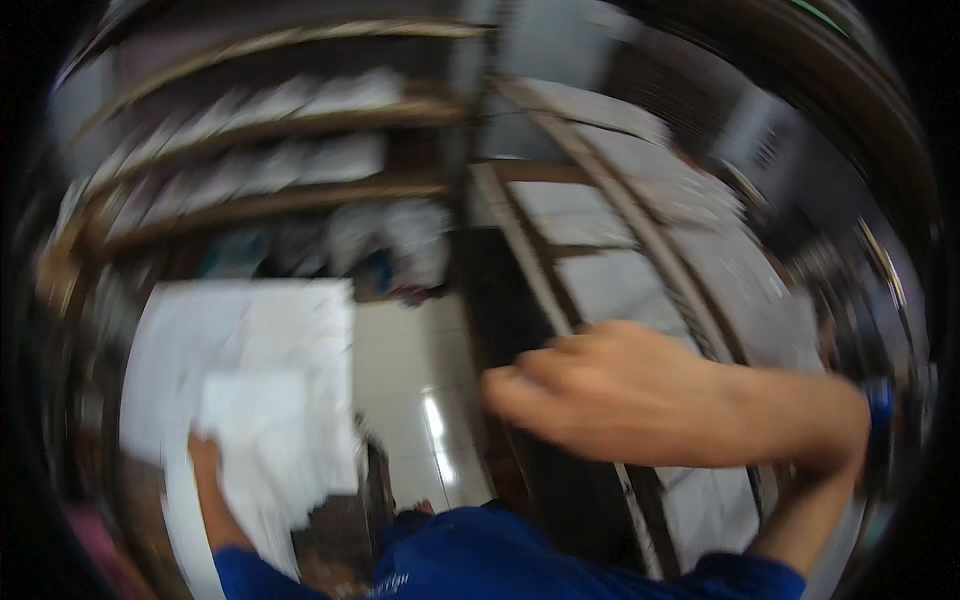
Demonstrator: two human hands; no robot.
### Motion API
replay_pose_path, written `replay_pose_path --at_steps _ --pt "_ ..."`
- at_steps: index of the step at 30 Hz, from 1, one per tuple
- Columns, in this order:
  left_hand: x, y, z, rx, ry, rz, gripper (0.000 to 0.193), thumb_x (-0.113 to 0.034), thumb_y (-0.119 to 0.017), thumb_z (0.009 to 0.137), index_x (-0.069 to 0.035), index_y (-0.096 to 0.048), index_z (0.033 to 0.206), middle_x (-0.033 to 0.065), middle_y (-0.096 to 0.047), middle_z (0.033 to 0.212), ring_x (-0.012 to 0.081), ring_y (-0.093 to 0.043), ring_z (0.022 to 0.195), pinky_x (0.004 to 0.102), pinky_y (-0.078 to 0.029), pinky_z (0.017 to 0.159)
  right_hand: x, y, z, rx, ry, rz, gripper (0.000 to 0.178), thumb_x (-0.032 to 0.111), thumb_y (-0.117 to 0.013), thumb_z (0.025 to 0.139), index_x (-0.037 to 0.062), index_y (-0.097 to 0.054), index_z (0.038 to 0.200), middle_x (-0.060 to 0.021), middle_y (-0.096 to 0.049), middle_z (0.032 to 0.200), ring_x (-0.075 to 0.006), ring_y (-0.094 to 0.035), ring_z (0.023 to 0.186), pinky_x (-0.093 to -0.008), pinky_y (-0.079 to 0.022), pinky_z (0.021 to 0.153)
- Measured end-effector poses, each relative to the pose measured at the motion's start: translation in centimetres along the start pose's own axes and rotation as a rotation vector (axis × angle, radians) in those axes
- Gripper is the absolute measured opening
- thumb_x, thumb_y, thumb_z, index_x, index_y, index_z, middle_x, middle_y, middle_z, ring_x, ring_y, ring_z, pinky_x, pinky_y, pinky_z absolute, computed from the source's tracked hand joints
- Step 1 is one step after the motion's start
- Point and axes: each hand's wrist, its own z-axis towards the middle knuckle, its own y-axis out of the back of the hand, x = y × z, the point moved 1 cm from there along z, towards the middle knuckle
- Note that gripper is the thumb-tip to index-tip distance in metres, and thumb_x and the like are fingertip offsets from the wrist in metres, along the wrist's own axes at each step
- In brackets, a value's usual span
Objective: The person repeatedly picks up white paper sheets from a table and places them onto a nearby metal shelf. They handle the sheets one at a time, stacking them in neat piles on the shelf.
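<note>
So, left hand (205, 455) is at white sheets (258, 410), finger grip too blurred to tell; right hand (600, 388) hovers, fingers curled, any hold unclear.

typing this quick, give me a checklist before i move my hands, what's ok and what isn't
1. Left hand at the small white pile: ok, by its left edge.
2. Left grip firm: cannot tell, blurred.
3. Right hand empty: cannot tell, fingers curled.
4. Small white pile squared up: not ok, lower edge uneven.
5. White stacks at right fully visible: not ok, right hand partly blocks them.
</note>
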Motion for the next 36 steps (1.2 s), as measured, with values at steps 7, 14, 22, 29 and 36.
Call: replay_pose_path --at_steps 7,14,22,29,36 --pt "-4.4 3.6 2.4 0.115 -0.119 0.277 0.04 -0.009 -0.058 0.085 0.009 -0.049 0.118 0.0257 -0.059 0.111 0.0366 -0.056 0.105 0.0395 -0.045 0.092 0.5 -3.8 1.5 -0.153 0.074 0.008 0.015 0.017 -0.063 0.077 0.0033 -0.062 0.083 -0.0097 -0.069 0.077 -0.0259 -0.069 0.075 -0.0379 -0.051 0.057" --pt "-28.5 10.9 -12.8 0.085 -0.617 -0.05 0.024 -0.014 -0.053 0.09 0.005 -0.059 0.103 0.0229 -0.063 0.096 0.0376 -0.058 0.089 0.0404 -0.048 0.081 1.9 -3.4 0.1 -0.306 0.03 0.056 0.027 0.021 -0.058 0.081 -0.0013 -0.057 0.097 -0.012 -0.069 0.08 -0.0301 -0.069 0.076 -0.0416 -0.052 0.061" --pt "-47.7 14.8 -30.8 0.297 -1.18 -0.38 0.016 0.0 -0.05 0.085 0.005 -0.058 0.099 0.021 -0.056 0.077 0.033 -0.054 0.068 0.0379 -0.046 0.066 1.7 -4.3 -2.1 -0.204 -0.152 0.478 0.045 0.035 -0.049 0.09 -0.0023 -0.057 0.114 -0.0244 -0.066 0.091 -0.0386 -0.066 0.087 -0.0471 -0.052 0.073" --pt "-52.4 13.7 -36.3 0.287 -1.357 -0.582 0.032 -0.001 -0.056 0.083 0.008 -0.055 0.114 0.0106 -0.059 0.08 0.0172 -0.053 0.065 0.0315 -0.043 0.06 1.3 -2.4 -9.0 -0.24 -0.464 0.66 0.04 0.03 -0.051 0.087 -0.0057 -0.068 0.084 -0.026 -0.066 0.083 -0.0414 -0.066 0.082 -0.0479 -0.052 0.075" --pt "-51.8 15.8 -41.1 0.332 -1.37 -1.085 0.048 -0.028 -0.055 0.089 0.002 -0.044 0.126 0.0086 -0.048 0.079 0.0171 -0.043 0.069 0.0299 -0.036 0.064 -1.0 2.3 -25.0 -0.559 -0.66 0.395 0.025 0.015 -0.051 0.082 -0.0057 -0.064 0.088 -0.0184 -0.066 0.077 -0.0259 -0.065 0.069 -0.037 -0.052 0.064"
